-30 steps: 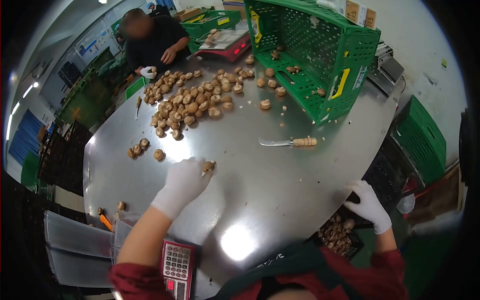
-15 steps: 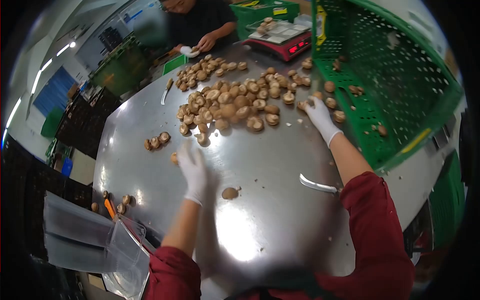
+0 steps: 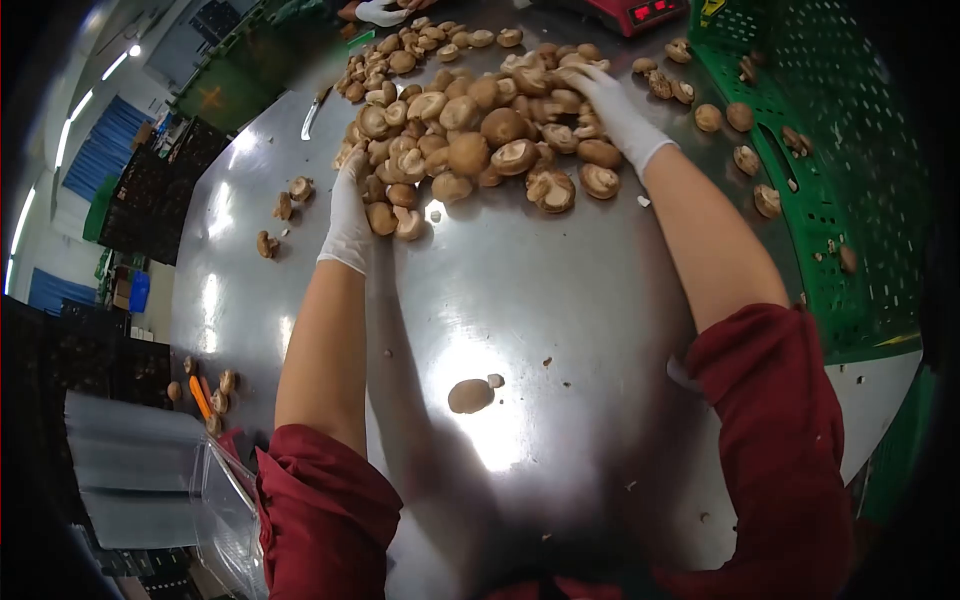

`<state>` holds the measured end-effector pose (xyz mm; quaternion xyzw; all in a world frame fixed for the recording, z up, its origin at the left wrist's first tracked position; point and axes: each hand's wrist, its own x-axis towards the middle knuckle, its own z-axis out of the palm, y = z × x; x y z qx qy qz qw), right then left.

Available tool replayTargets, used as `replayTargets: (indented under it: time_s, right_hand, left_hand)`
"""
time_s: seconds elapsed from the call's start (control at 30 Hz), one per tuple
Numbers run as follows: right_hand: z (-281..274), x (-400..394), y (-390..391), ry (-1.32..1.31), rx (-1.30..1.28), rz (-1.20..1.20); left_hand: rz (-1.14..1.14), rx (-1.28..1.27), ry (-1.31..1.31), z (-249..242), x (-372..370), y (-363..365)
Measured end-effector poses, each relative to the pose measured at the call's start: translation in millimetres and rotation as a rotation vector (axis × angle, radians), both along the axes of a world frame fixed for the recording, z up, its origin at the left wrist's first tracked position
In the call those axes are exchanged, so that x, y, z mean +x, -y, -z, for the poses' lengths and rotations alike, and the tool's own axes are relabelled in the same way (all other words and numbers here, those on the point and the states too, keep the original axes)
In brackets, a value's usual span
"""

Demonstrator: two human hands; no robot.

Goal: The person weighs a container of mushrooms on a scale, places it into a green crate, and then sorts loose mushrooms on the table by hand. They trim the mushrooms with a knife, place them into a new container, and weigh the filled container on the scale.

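A big heap of brown mushrooms [image 3: 470, 120] lies on the shiny steel table [image 3: 540, 280]. My left hand [image 3: 350, 205], in a white glove, rests flat against the heap's left edge with fingers apart. My right hand [image 3: 605, 95], also gloved, lies on the heap's right side, fingers spread over the mushrooms. Neither hand visibly grips anything. One single mushroom [image 3: 470, 396] lies apart on the table close to me, between my arms.
A green plastic crate [image 3: 840, 170] lies tipped on the right with a few mushrooms in it. Small mushroom groups [image 3: 285, 205] sit left of the heap. A clear plastic container [image 3: 225, 500] and an orange-handled tool [image 3: 200, 397] lie at lower left. Another person's gloved hand [image 3: 380, 12] works at the top.
I have leaned in over the table. Both hands moved forward onto the heap, the left to its left edge, the right to its right side. The single mushroom stayed behind.
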<state>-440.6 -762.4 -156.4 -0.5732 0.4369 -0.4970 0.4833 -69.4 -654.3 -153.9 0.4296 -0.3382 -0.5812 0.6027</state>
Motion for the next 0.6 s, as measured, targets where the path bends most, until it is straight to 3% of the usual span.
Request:
replayTargets:
  time_s: [0.03, 0.07, 0.13, 0.17, 0.3, 0.4, 0.57, 0.6]
  right_hand:
    - [-11, 11, -13, 0.11, 0.096, -0.05]
    - [-3, 24, -7, 0.254, -0.053, -0.13]
    - [-5, 42, -12, 0.28, 0.059, -0.198]
    - [-4, 49, -16, 0.256, 0.081, -0.216]
    - [-17, 59, -41, 0.215, 0.116, -0.333]
    - [-17, 66, -57, 0.32, 0.16, -0.416]
    - [-24, 65, -102, 0.4, 0.137, -0.473]
    - [-23, 65, -109, 0.311, 0.074, -0.465]
  left_hand:
    - [0.121, 0.074, -0.185, -17, -22, -7]
    - [0.14, 0.079, -0.207, -21, -28, -6]
    - [0.173, 0.097, -0.251, -23, -35, -3]
    - [0.041, 0.016, -0.166, -12, -41, 4]
    - [0.227, -0.041, -0.317, -19, -64, -6]
    - [0.188, -0.118, -0.193, -18, -71, -16]
    - [0.197, 0.069, -0.214, -33, -80, -70]
    - [0.188, 0.08, -0.216, -37, -87, -87]
